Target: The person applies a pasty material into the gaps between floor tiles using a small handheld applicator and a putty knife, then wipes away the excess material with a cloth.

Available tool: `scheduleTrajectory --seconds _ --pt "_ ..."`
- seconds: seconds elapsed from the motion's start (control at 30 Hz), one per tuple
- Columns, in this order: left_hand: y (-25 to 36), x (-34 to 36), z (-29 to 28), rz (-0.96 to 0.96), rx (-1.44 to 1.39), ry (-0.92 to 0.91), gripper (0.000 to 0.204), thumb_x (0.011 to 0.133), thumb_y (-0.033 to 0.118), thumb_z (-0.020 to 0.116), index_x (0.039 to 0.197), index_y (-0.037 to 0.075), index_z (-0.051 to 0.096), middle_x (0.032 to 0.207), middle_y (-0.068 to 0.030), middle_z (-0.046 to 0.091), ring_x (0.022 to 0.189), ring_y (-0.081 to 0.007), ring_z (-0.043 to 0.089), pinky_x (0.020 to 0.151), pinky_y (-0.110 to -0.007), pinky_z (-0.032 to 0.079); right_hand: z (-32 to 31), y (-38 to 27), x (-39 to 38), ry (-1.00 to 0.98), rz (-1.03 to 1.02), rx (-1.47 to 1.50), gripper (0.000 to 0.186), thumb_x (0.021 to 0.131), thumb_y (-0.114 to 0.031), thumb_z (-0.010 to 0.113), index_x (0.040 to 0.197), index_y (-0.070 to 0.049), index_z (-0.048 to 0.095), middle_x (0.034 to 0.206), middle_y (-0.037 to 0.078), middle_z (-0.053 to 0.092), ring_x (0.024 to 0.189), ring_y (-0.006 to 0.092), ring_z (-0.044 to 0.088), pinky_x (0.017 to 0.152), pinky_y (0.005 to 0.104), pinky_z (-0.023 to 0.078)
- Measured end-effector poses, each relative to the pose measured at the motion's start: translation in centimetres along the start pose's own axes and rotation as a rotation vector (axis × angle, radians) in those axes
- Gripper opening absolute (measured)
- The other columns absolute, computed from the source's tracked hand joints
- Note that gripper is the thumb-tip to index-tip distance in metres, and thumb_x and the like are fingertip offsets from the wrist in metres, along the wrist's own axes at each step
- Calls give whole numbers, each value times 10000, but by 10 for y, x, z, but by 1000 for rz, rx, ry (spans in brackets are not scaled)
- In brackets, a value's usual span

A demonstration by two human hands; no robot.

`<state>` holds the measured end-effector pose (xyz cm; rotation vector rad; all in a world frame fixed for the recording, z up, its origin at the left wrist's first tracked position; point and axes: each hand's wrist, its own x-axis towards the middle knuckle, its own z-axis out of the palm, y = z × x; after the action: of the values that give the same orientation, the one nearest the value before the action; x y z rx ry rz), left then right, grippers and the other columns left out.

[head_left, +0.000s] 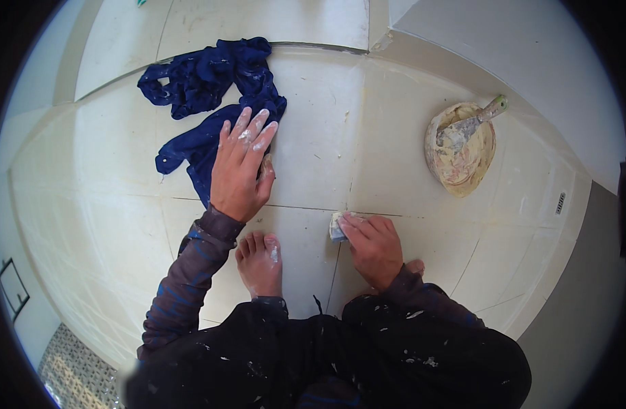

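Observation:
My left hand [243, 160] lies palm down with its fingers stretched out, over the edge of a crumpled dark blue cloth [197, 140] on the tiled floor. White paste smears its fingertips. A small brownish edge shows beside the thumb; I cannot make out what it is. Low over the tiles, near a joint line, my right hand [376, 247] is closed on a small grey block [337, 228] smeared with cream paste. The fingers hide part of the block.
At the right stands a round bowl [466, 170] coated with cream paste, a putty knife [471, 126] resting in it with its handle over the rim. A raised step [258, 24] and a wall [517, 48] bound the floor. My bare foot [260, 266] is between the hands.

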<state>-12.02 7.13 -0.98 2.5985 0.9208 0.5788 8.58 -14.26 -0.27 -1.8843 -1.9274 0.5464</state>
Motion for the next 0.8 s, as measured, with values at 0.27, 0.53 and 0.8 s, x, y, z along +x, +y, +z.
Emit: scheduleTrajectory --seconds 0.27,0.53,0.8 --pt "41 -70 12 -44 -305 -33 611 717 -98 583 1313 34 599 1426 -176 575 1418 -433 446 1166 -506 380 -45 94 171 381 -91 -49 348 841 43 598 1178 8 676 1145 148 699 1022 348 616 912 425 507" --pt "49 -106 24 -137 -387 -29 588 682 -89 613 1257 35 616 1340 -166 617 1327 -430 523 1102 -501 435 25 35 44 186 -66 -374 411 879 -77 578 1274 15 641 1317 139 642 1142 258 615 911 398 485" --pt "52 -109 29 -146 -402 46 550 706 -84 606 1243 35 621 1292 -162 634 1281 -403 552 1084 -486 448 5 -9 -38 -84 -6 -23 412 831 -23 620 1241 -13 661 1259 115 670 1085 273 619 912 374 468"
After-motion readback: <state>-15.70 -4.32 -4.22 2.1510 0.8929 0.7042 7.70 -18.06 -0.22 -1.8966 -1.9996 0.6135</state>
